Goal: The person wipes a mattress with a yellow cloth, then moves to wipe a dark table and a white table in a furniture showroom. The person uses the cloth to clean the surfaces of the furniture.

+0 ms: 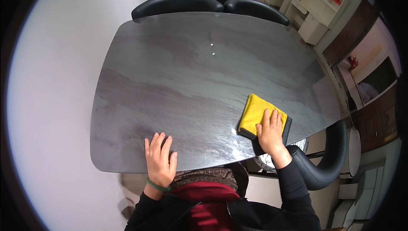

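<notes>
My right hand [270,133] lies with stretched fingers on top of a folded yellow cloth [256,111] with a dark grey edge and underside. The cloth rests near the front right edge of a grey, stone-patterned table [182,73] with a glossy top. At the near left edge, my left hand [160,158] is spread palm down on the tabletop, with nothing in it. A green bangle circles that wrist.
Two black chairs [178,6] stand against the far edge. Another black chair [323,169] is close by my right arm. A white wall [55,103] runs along the left. Pale shelving [316,9] and a doorway are at the right.
</notes>
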`<state>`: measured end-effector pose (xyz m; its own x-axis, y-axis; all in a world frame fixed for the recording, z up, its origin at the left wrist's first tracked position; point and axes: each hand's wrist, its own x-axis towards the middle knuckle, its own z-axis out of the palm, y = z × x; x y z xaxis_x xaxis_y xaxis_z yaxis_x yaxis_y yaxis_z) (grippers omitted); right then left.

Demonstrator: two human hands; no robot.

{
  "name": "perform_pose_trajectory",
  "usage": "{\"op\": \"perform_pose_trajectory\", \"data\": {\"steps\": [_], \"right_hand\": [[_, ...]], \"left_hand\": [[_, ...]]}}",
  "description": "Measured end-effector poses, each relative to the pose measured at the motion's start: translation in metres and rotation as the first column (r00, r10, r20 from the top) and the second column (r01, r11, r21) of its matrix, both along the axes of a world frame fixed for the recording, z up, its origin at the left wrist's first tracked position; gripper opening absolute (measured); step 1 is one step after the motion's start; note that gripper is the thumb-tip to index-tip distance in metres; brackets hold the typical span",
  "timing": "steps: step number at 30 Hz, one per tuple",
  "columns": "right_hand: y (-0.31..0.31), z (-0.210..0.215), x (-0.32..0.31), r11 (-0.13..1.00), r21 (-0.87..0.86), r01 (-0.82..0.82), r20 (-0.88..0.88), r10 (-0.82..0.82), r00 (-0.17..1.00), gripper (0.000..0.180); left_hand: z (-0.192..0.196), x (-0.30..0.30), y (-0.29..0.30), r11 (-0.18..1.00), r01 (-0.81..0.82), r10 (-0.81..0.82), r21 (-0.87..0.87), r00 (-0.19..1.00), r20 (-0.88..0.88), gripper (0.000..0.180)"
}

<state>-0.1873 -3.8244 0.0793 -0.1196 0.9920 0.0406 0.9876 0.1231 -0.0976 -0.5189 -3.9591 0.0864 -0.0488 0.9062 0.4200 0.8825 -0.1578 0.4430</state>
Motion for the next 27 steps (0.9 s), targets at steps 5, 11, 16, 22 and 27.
{"op": "perform_pose_trajectory", "data": {"steps": [5,11,16,22,27], "right_hand": [[0.031,0.012,0.013,0.987,-0.118,0.112,0.11,-0.1,0.989,0.069],[0.025,0.035,-0.002,0.977,-0.035,-0.21,0.294,0.211,0.932,0.064],[0.034,0.028,0.02,0.92,-0.208,-0.332,0.021,0.344,0.939,0.071],[0.114,-0.002,0.049,0.995,-0.048,-0.088,0.026,0.089,0.996,0.062],[0.235,-0.028,0.08,0.963,0.047,0.266,0.042,-0.268,0.962,0.063]], "left_hand": [[-0.002,-0.015,-0.004,0.996,-0.09,0.091,0.009,0.993,-0.072,0.041],[-0.001,-0.028,-0.002,0.992,-0.13,0.13,0.008,0.99,-0.06,0.042],[0.0,-0.029,0.0,0.994,-0.093,0.091,-0.062,0.995,-0.034,0.044],[0.002,-0.029,0.001,0.99,-0.081,0.082,-0.117,0.997,0.002,0.044],[0.007,-0.032,0.002,0.986,-0.087,0.086,-0.143,0.996,-0.011,0.042]]}}
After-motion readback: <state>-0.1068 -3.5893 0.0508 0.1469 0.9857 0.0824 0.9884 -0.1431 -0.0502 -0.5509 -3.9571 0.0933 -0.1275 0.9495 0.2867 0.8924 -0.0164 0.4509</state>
